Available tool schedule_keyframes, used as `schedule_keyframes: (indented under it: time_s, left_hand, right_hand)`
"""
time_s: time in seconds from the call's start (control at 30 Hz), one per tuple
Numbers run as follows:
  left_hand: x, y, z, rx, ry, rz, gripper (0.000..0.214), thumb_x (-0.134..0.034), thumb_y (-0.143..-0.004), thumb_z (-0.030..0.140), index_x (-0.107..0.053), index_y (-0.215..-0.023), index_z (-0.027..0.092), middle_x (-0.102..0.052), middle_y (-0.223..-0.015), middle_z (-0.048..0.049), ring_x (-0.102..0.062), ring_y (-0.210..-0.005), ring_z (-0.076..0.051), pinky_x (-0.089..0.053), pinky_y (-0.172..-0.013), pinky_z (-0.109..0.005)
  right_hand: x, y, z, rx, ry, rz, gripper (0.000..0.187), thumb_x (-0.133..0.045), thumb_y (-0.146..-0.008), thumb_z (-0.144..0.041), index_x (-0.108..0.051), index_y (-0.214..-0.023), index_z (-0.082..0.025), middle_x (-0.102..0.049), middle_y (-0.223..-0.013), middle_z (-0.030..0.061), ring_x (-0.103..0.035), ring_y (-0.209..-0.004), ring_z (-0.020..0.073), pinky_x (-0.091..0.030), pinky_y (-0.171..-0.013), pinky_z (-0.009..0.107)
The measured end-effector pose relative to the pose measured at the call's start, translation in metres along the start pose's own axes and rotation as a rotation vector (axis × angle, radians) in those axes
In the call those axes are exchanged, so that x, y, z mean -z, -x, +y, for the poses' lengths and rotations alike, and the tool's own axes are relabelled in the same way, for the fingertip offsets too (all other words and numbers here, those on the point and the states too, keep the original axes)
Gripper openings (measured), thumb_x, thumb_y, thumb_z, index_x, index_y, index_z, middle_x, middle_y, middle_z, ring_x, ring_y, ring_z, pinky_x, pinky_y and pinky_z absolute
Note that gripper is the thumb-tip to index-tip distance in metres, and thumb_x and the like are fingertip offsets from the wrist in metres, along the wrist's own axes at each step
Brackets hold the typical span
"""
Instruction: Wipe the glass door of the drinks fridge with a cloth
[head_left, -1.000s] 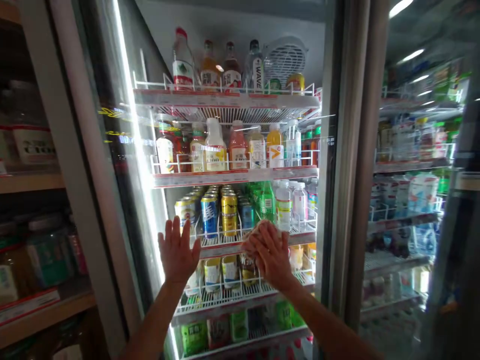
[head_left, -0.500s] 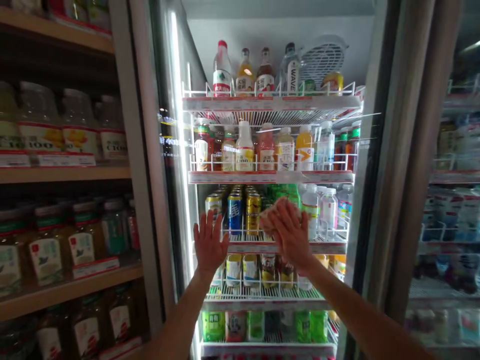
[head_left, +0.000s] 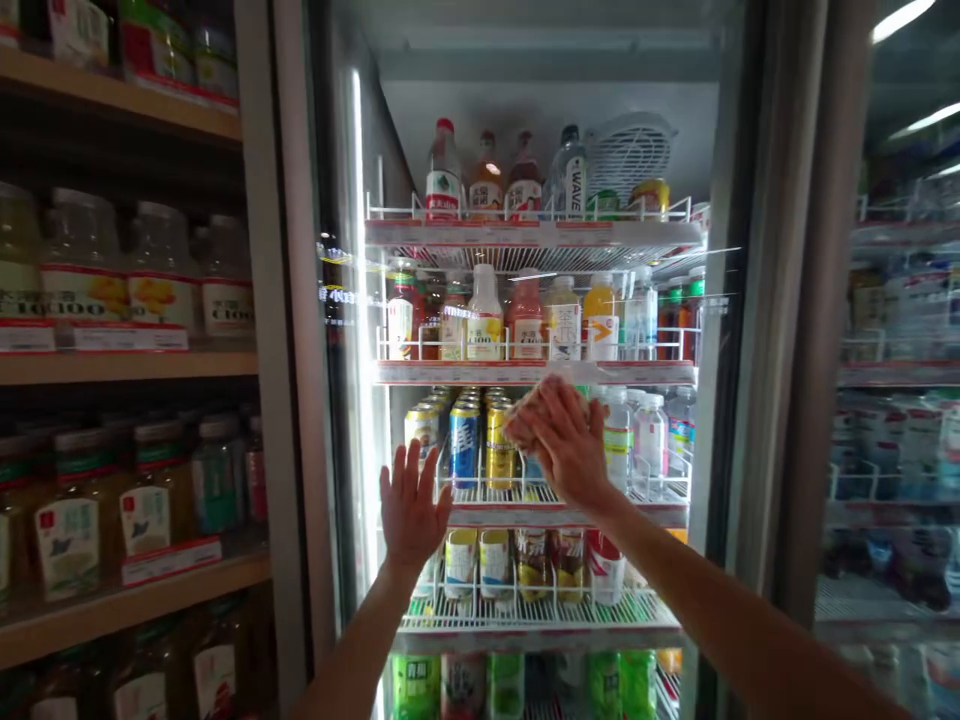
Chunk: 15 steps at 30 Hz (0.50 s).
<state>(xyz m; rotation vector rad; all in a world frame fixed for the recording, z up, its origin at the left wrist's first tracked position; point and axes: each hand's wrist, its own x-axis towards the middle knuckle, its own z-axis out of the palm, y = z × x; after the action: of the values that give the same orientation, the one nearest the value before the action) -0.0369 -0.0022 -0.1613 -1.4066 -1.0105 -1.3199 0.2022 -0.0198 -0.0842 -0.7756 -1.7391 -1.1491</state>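
Observation:
A lit drinks fridge with a glass door (head_left: 465,110) stands in front of me. My left hand (head_left: 414,505) lies flat on the glass at the lower left, its fingers spread and nothing in it. My right hand (head_left: 566,445) presses a crumpled, pale pinkish cloth (head_left: 525,415) against the glass, right of the middle. Behind the glass between my hands, a blue can (head_left: 464,440) and a gold can (head_left: 499,445) stand on a wire shelf. Part of the cloth is hidden under my right fingers.
On the left, open wooden shelves (head_left: 135,365) hold several juice bottles. A metal door frame (head_left: 795,300) runs upright at the right, with another drinks fridge (head_left: 900,380) beyond it. Inside the middle fridge, white wire shelves (head_left: 525,372) carry bottles and cans.
My right hand and the cloth have shifted slightly up the glass relative to the shelves. The left hand stays nearly in place. The camera view has tilted up a little.

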Motion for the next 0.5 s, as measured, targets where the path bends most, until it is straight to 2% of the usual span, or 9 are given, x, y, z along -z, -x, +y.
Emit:
schedule_keyframes:
  time_s: [0.07, 0.2, 0.27, 0.43, 0.5]
  left_hand:
    - [0.001, -0.001, 0.0, -0.005, 0.003, 0.001, 0.062, -0.044, -0.088, 0.031, -0.021, -0.145, 0.021, -0.025, -0.15, -0.0094, -0.019, -0.139, -0.025, -0.016, -0.113, -0.046]
    - [0.001, -0.002, 0.001, -0.023, 0.026, 0.015, 0.062, -0.044, -0.089, 0.03, -0.02, -0.145, 0.021, -0.024, -0.15, -0.0089, -0.018, -0.139, -0.025, -0.015, -0.113, -0.045]
    - [0.001, -0.002, 0.001, -0.03, 0.033, 0.031, 0.062, -0.044, -0.088, 0.029, -0.019, -0.145, 0.021, -0.023, -0.15, -0.0082, -0.018, -0.139, -0.025, -0.014, -0.113, -0.045]
    - [0.0, -0.002, 0.0, -0.017, 0.031, 0.032, 0.063, -0.045, -0.088, 0.029, -0.019, -0.145, 0.023, -0.021, -0.151, -0.0065, -0.018, -0.139, -0.025, -0.015, -0.113, -0.044]
    - [0.0, -0.002, 0.0, -0.011, 0.033, 0.027, 0.063, -0.045, -0.088, 0.029, -0.018, -0.145, 0.024, -0.02, -0.151, -0.006, -0.019, -0.139, -0.025, -0.015, -0.113, -0.044]
  right_hand:
    - [0.001, 0.0, -0.002, -0.005, 0.008, -0.001, 0.042, -0.053, -0.085, -0.028, -0.05, -0.126, -0.028, -0.032, -0.148, 0.0051, -0.018, -0.14, 0.0265, -0.009, -0.112, 0.053]
    - [0.004, 0.046, -0.018, 0.258, -0.045, -0.144, 0.038, -0.052, -0.085, -0.033, -0.053, -0.123, -0.028, -0.036, -0.146, 0.0042, -0.015, -0.141, 0.0244, -0.004, -0.113, 0.049]
    - [0.005, 0.051, -0.015, 0.296, -0.05, -0.154, 0.036, -0.051, -0.086, -0.031, -0.054, -0.122, -0.028, -0.038, -0.145, 0.0027, -0.016, -0.141, 0.0228, -0.004, -0.113, 0.048]
    - [0.008, 0.007, 0.013, -0.007, 0.043, 0.013, 0.041, -0.049, -0.086, -0.024, -0.05, -0.127, -0.026, -0.032, -0.148, 0.0065, -0.018, -0.14, 0.0263, -0.011, -0.111, 0.053]
    - [0.01, 0.012, 0.016, -0.021, 0.052, 0.006, 0.042, -0.049, -0.085, -0.023, -0.05, -0.128, -0.024, -0.028, -0.15, 0.008, -0.017, -0.14, 0.0271, -0.011, -0.111, 0.054]
